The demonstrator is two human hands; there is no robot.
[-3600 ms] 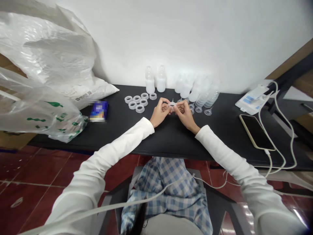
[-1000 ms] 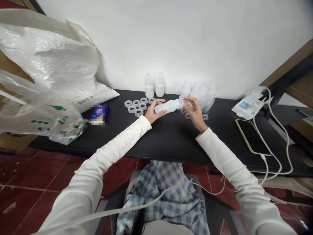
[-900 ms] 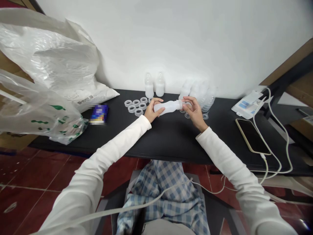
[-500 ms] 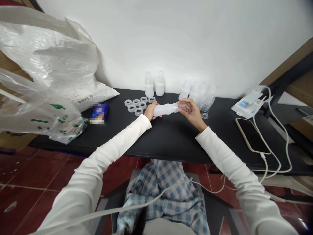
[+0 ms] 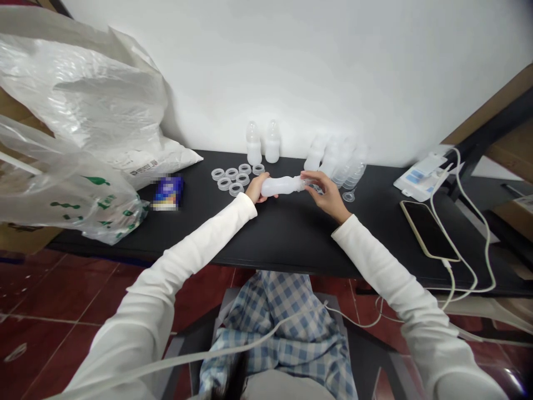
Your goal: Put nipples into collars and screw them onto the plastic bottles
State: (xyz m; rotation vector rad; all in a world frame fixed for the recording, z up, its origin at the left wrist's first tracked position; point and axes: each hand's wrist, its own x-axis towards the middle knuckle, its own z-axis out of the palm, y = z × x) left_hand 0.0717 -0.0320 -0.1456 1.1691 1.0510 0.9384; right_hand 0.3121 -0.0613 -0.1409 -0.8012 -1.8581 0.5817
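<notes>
My left hand (image 5: 258,188) is wrapped round the base of a frosted white baby bottle (image 5: 280,186), held nearly level above the black table with its mouth to the right. At that mouth, my right hand (image 5: 327,194) pinches a clear teat, mostly hidden by the fingers. Several translucent collar rings (image 5: 225,183) lie beyond my left hand. Two upright bottles with clear domed covers (image 5: 272,141) stand against the wall. Behind my right hand are more frosted bottles (image 5: 315,154), a group of clear domed covers (image 5: 353,173) and a loose clear teat (image 5: 348,196).
White plastic sacks (image 5: 104,100) and a clear bag with green print (image 5: 83,200) crowd the left. Near them lies a blue packet (image 5: 169,193). On the right are a phone (image 5: 428,229), its white cable (image 5: 472,272) and a white-and-blue package (image 5: 422,176). Another cable (image 5: 250,347) crosses my lap.
My right fingers have shifted slightly at the bottle's mouth, and less of the clear piece shows. The bottle and my left hand stay almost in place.
</notes>
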